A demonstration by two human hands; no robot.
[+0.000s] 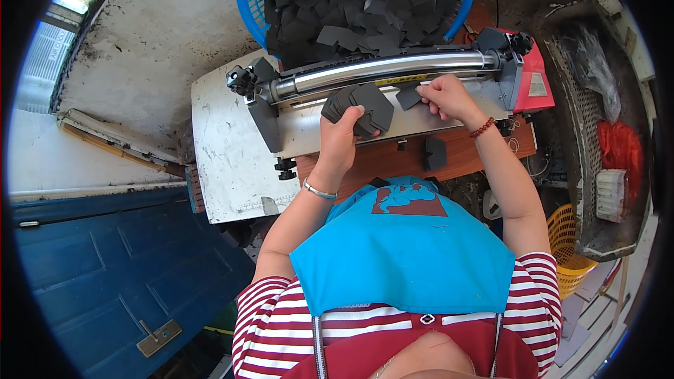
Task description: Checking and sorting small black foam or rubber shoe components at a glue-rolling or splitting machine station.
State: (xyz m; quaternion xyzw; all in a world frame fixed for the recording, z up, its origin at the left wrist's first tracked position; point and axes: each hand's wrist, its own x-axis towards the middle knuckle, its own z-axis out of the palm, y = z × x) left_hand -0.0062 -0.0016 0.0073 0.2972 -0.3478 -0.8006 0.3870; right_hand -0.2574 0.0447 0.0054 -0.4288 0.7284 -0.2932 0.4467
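Note:
A fanned stack of dark grey flat pieces (372, 105) sits in my left hand (339, 139), the thumb on top and the fingers underneath. My right hand (449, 100) pinches a single dark grey piece (408, 95) by its right edge. That piece lies over the metal feed plate (302, 133) of a roller machine, close to the roller's front. The shiny roller (393, 69) runs across the machine behind both hands. Another dark piece or small stack (434, 154) rests on the brown wooden tabletop (365, 165) below the plate.
Behind the roller stands a blue plastic basket (251, 0) heaped with dark pieces (351, 7). The machine's red end housing (537, 74) is at the right. A white board (225, 147) lies left of it. Farther right are a long trough (583, 189) and a yellow basket (567, 267).

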